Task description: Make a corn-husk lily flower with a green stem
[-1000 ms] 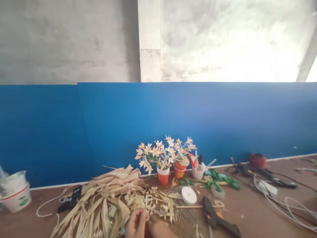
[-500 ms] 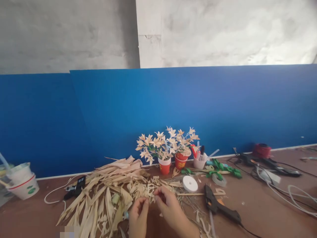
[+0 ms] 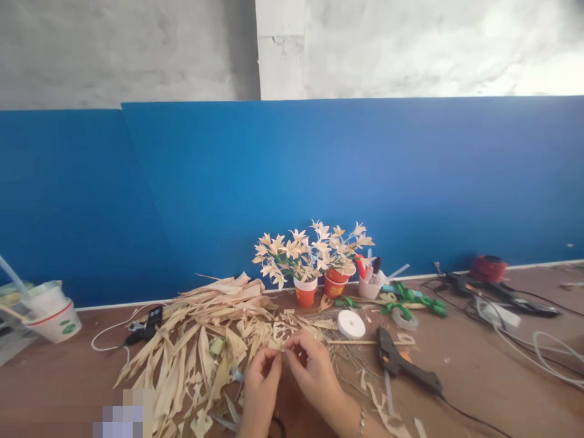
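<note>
My left hand (image 3: 263, 378) and my right hand (image 3: 311, 366) are raised close together at the lower middle, thumbs and forefingers bent into pinches that nearly meet. Whatever lies between the fingertips is too small to make out. Left of and behind them spreads a pile of dry, pale husk strips (image 3: 182, 340). A white round spool (image 3: 351, 324) lies beyond my right hand. Partly covered scissors (image 3: 227, 415) show beside my left wrist.
A black glue gun (image 3: 404, 363) lies to the right with its cord. Red cups (image 3: 305, 296) hold pale flowers (image 3: 296, 249) against the blue panel (image 3: 319, 164). Green-wrapped stems (image 3: 420, 300), cables and a red object (image 3: 488, 268) are at right; a white cup (image 3: 57, 322) stands left.
The view has tilted down and shows more of the table, the scissors and a bracelet on my right wrist. Both hands stay close together in nearly the same pose.
</note>
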{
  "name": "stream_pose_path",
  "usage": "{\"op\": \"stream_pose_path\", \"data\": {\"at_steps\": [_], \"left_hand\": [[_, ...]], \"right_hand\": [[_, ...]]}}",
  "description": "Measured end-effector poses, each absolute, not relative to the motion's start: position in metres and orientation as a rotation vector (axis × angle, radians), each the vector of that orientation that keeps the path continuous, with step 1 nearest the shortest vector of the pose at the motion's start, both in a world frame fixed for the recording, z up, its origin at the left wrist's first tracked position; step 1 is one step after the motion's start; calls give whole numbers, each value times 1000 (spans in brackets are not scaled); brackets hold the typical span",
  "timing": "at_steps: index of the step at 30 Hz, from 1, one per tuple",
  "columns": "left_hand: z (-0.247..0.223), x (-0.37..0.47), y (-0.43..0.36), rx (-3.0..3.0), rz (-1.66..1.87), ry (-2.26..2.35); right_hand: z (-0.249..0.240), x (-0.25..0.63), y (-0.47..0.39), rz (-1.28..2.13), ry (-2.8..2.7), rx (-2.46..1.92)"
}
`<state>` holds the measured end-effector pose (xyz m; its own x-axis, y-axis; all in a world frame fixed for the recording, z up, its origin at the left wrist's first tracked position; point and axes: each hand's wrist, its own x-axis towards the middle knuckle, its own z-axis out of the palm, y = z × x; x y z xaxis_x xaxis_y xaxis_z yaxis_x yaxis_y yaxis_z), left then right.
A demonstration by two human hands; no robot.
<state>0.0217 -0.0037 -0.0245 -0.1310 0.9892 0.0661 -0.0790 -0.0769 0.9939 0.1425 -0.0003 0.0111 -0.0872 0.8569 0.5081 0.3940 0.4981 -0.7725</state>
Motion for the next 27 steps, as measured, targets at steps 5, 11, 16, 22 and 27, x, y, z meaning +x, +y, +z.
{"op": "stream_pose_path", "data": {"at_steps": [5,11,16,22,27], "left_hand": [[-21,23,-5,1156,1373,1210],[-19,22,-6,1193,1358,1232],[-21,22,-6,1242,1343,1275],[-18,23,-7,1239,1343,1303],[-17,23,-8,1268,1341,1322]], "right_hand": [[8,144,-1,449,-1773,-1048],[-1,144,-1,426,-1827,-1122],[0,146,0,380,-1854,-1130],[0,146,-1,317,-1886,-1115],[-2,146,-1,314,-1925,-1128]]}}
